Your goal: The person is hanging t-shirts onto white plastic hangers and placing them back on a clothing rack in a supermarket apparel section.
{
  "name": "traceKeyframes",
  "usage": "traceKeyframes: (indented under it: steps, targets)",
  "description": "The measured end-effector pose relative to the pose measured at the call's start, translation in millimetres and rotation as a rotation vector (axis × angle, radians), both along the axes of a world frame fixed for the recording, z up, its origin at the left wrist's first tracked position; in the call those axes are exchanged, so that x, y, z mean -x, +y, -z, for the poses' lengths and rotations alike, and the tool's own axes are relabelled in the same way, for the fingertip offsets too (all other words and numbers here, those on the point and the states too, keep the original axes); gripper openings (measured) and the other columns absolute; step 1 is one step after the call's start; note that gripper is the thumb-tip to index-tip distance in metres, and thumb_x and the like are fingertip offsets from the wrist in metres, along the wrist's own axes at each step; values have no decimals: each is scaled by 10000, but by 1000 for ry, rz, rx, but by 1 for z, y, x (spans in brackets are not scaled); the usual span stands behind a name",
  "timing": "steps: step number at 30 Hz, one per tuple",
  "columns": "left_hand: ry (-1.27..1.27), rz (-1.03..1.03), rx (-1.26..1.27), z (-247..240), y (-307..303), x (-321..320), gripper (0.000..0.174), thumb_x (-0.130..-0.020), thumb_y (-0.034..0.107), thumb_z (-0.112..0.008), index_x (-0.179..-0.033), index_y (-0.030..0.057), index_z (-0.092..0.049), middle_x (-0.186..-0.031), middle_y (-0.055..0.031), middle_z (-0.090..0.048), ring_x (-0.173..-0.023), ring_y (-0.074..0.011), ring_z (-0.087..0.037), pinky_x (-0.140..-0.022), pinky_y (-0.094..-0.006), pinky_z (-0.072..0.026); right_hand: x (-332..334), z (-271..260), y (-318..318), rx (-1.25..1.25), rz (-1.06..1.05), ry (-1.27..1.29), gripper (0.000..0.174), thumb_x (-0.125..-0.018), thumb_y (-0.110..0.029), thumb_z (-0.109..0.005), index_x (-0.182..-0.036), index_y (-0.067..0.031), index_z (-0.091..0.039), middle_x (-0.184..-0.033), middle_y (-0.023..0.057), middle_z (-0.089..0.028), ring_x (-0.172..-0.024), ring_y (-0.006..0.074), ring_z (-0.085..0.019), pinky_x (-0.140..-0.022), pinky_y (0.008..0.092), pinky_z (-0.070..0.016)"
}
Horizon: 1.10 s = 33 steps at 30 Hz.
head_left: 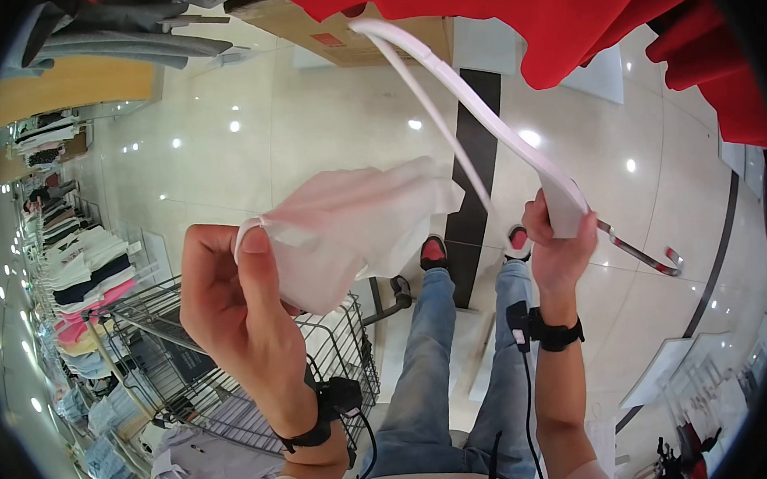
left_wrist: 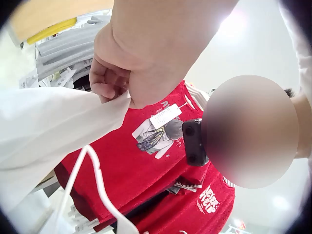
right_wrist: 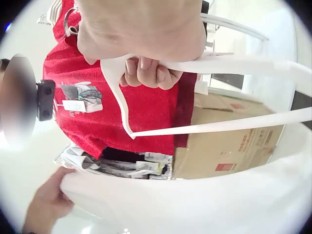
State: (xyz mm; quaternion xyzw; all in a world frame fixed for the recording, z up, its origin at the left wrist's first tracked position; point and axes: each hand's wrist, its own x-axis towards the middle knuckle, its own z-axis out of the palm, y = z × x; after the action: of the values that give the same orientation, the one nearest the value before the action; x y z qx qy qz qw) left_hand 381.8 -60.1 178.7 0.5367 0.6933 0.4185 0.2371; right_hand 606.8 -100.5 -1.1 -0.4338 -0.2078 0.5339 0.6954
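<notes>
A thin white garment [head_left: 356, 228] hangs from my left hand [head_left: 243, 309], its edge pinched between thumb and curled fingers. In the left wrist view the white cloth [left_wrist: 53, 122] stretches away from the left hand [left_wrist: 141, 58]. My right hand [head_left: 562, 250] grips a white plastic hanger [head_left: 500, 127] near its metal hook [head_left: 643, 252], the hanger's bar and shoulder pointing up and away. In the right wrist view the right hand's fingers [right_wrist: 148, 73] curl round the hanger [right_wrist: 219, 65]. Hanger and garment are apart in the head view.
Red printed tops [left_wrist: 141, 175] hang in front, with a cardboard box [head_left: 354, 39] below them. A wire cart [head_left: 235, 398] stands at the left, a lavender garment [head_left: 213, 465] beside it. Clothes racks [head_left: 87, 266] line the far left. The legs and shoes stand on a tiled floor [head_left: 307, 130].
</notes>
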Motion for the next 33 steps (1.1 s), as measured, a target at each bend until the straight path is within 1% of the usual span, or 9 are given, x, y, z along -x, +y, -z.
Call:
traceKeyframes:
  steps: [1, 3, 12, 19, 21, 22, 25, 27, 33]
  targets:
    - [-1, -2, 2, 2, 1, 0, 236, -1016, 174, -608, -843, 33, -531, -737, 21, -577, -657, -16, -435, -587, -177, -305, 3, -7, -1, -32, -31, 79, 695, -949, -636, -436, -954, 45, -573, -680, 13, -437, -529, 92, -278, -493, 265, -213]
    - [-12, 6, -34, 7, 3, -2, 230, -1005, 162, -632, -852, 28, -524, -721, 47, -523, -562, 27, -396, -441, -168, -283, 6, -26, 2, -124, -82, 165, 635, -978, -608, -395, -934, 9, -542, -706, 24, -440, -537, 100, -280, -506, 273, -223]
    - [33, -40, 28, 15, 6, 3, 267, -1018, 214, -611, -858, 21, -519, -729, 27, -527, -542, 6, -448, -422, -178, -372, 20, -95, 16, -293, -46, 401, 556, -988, -628, -274, -853, -109, -419, -611, 6, -306, -523, 154, -209, -625, 361, -259]
    - [-24, -33, 66, 14, 5, 0, 256, -1023, 204, -589, -866, 15, -516, -722, 7, -533, -515, -26, -499, -398, -205, -419, 61, -72, 8, -368, 11, 397, 596, -912, -680, -340, -843, -97, -442, -615, 13, -352, -529, 166, -214, -655, 364, -245]
    - [-110, -15, 32, 11, 6, -1, 250, -1022, 190, -588, -864, 11, -514, -727, -7, -542, -520, -40, -512, -398, -208, -427, 72, -68, 8, -255, 96, 510, 653, -810, -559, -586, -963, 76, -595, -740, 135, -584, -633, 183, -446, -752, 319, -372]
    - [-107, -10, 32, 11, 7, 0, 250, -1022, 190, -588, -864, 11, -514, -727, -7, -542, -520, -40, -512, -398, -208, -427, 73, -58, 9, -257, 100, 512, 653, -810, -559, -586, -963, 76, -595, -740, 135, -584, -633, 183, -446, -752, 319, -372]
    - [-167, -5, -8, 17, 8, 10, 204, -1027, 171, -555, -874, 37, -536, -722, -9, -547, -528, -54, -515, -364, -220, -403, 71, -21, 10, -225, -36, 143, 723, -835, -588, -574, -925, 128, -617, -719, 131, -582, -625, 202, -461, -704, 311, -374]
    - [-160, -19, -6, 16, 11, 17, 209, -1026, 177, -554, -873, 36, -541, -718, -6, -545, -527, -54, -512, -363, -221, -402, 64, -16, 8, -230, -58, -133, 652, -863, -570, -494, -918, 76, -564, -659, 92, -495, -559, 199, -378, -579, 371, -299]
    - [-148, -47, -54, -19, 16, 33, 222, -1023, 192, -552, -859, 42, -553, -695, 1, -541, -504, -49, -488, -357, -220, -389, 28, -46, 2, -433, -139, -282, 642, -899, -557, -503, -897, 80, -586, -633, 117, -514, -553, 222, -418, -577, 381, -356]
